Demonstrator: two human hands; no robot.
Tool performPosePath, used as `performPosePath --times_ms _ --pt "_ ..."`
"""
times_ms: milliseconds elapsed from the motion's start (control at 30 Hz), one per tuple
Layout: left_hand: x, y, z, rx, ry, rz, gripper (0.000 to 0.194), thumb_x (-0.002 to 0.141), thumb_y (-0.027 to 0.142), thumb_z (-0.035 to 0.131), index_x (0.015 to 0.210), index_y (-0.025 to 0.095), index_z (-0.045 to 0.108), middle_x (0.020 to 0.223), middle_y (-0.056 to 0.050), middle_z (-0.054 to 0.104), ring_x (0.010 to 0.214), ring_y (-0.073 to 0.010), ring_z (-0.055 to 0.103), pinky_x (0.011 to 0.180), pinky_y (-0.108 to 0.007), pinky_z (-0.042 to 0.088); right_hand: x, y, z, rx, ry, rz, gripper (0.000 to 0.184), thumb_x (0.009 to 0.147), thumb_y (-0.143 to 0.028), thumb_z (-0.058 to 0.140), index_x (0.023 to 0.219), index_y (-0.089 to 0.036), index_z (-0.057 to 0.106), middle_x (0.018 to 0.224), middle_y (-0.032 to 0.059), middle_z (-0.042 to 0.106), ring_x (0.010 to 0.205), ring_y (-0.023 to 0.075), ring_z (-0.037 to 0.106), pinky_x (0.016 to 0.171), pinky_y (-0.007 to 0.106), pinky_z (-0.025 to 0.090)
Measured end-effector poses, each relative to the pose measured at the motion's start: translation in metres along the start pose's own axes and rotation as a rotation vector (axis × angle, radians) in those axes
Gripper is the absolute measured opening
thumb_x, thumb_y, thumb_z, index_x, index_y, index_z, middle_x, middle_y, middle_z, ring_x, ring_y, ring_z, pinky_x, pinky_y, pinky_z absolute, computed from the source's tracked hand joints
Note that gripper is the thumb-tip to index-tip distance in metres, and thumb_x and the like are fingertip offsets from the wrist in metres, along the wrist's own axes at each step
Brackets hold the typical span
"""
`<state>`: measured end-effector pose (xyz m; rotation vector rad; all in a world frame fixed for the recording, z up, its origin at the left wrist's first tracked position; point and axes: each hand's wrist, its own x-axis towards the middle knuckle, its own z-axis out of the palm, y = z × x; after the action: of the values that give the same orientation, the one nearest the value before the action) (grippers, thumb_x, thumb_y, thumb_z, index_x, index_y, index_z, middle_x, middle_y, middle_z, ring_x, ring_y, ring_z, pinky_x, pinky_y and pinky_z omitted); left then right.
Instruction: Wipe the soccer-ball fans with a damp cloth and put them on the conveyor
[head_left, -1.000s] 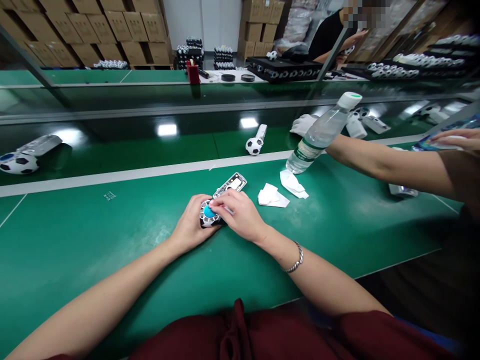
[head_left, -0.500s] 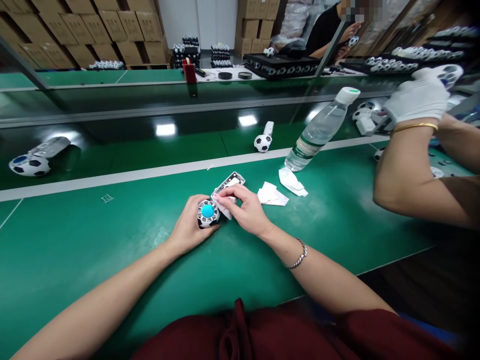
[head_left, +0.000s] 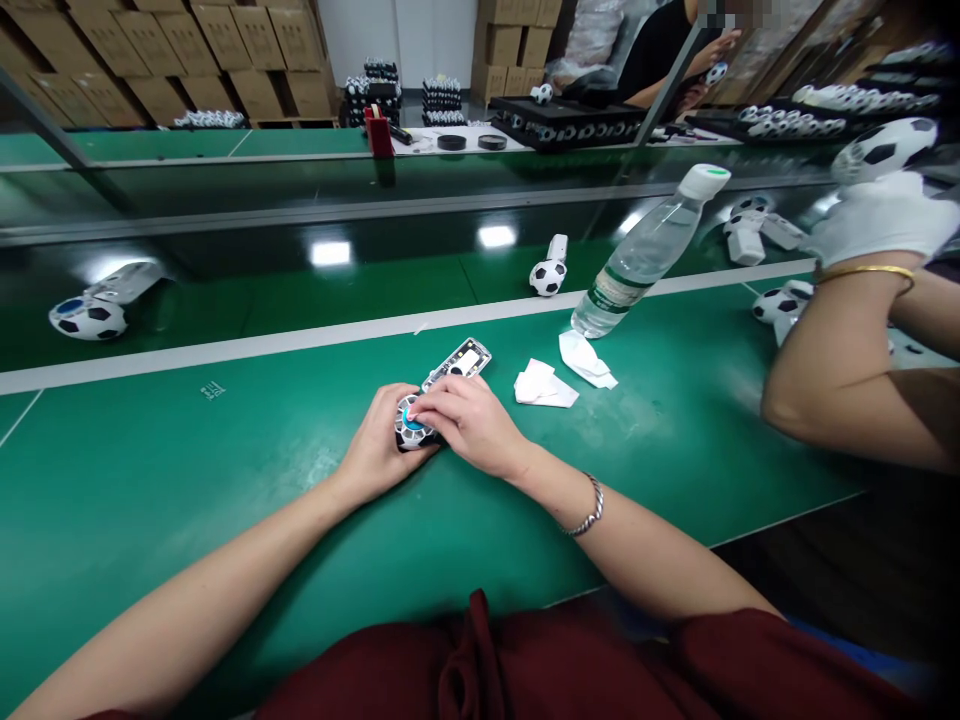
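My left hand (head_left: 375, 432) is closed around a small soccer-ball-patterned handheld fan (head_left: 402, 436), its slotted round face turned up with a blue centre. The fan's handle (head_left: 466, 358) points away to the upper right, uncovered, with a circuit board showing. Over the fan's face is my right hand (head_left: 474, 425), its thumb and fingers pinched together at the blue centre. The white tissue seen in that pinch before is almost wholly hidden by the fingers now. Two folded white tissues (head_left: 546, 384) lie on the green table to the right.
A tilted water bottle (head_left: 637, 255) leans near the tissues (head_left: 586, 360). Beyond the white strip, football fans (head_left: 548, 278) lie on the dark green belt (head_left: 390, 275). At right, a co-worker's gloved hand (head_left: 877, 222) holds another. Across the belt are a red tape dispenser (head_left: 379, 135) and stacked trays.
My right hand has moved left from the fan's edge onto its blue centre. The belt fans shifted rightward, and the co-worker's gloved hand and arm moved right.
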<state>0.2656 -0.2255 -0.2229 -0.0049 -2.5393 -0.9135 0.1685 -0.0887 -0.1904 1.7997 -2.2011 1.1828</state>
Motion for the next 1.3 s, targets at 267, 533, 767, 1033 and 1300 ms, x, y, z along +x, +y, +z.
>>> performPosePath --times_ms 267,533,767,1033,1300 --pt "0.0 0.0 0.0 0.0 -0.008 0.002 0.054 0.067 0.03 0.066 0.111 0.018 0.037 0.109 -0.007 0.043 0.103 -0.0165 0.042 0.089 -0.029 0.039 0.0 0.003 -0.005 -0.021 -0.03 0.012 0.014 0.085 -0.022 0.048 0.088 -0.019 0.061 0.088 0.001 0.058 0.089 0.0113 0.051 0.078 0.029 0.031" --pt "0.0 0.001 -0.002 -0.002 -0.019 -0.009 0.056 0.067 0.029 0.066 0.113 0.018 0.036 0.11 -0.007 0.043 0.104 -0.0176 0.042 0.09 -0.031 0.039 0.005 0.01 -0.014 0.227 0.095 0.161 0.013 0.083 -0.023 0.05 0.084 -0.016 0.061 0.086 0.0023 0.059 0.085 0.0109 0.053 0.078 0.026 0.039" --pt "0.002 0.002 -0.002 0.001 -0.007 -0.005 0.056 0.067 0.03 0.066 0.113 0.019 0.036 0.109 -0.007 0.043 0.102 -0.0171 0.043 0.088 -0.031 0.04 0.003 0.009 -0.016 0.49 0.127 0.286 0.013 0.079 -0.027 0.054 0.081 -0.016 0.061 0.085 0.0019 0.059 0.084 0.0101 0.053 0.081 0.025 0.042" --pt "0.004 0.003 -0.006 -0.074 -0.026 -0.189 0.057 0.063 0.033 0.067 0.11 0.019 0.038 0.109 -0.007 0.046 0.099 -0.0184 0.048 0.087 -0.033 0.042 0.01 0.016 -0.018 1.411 0.222 0.755 0.027 0.066 -0.03 0.068 0.084 -0.016 0.053 0.079 -0.0006 0.057 0.063 0.0049 0.051 0.057 0.017 0.043" --pt "0.076 -0.03 -0.036 -0.073 0.104 -0.394 0.074 0.055 0.051 0.067 0.113 0.016 0.035 0.099 -0.008 0.052 0.082 -0.0221 0.056 0.072 -0.035 0.048 -0.002 0.019 -0.1 1.278 0.429 0.655 0.029 0.066 -0.033 0.068 0.083 -0.016 0.052 0.073 0.0001 0.056 0.057 0.006 0.051 0.049 0.017 0.04"
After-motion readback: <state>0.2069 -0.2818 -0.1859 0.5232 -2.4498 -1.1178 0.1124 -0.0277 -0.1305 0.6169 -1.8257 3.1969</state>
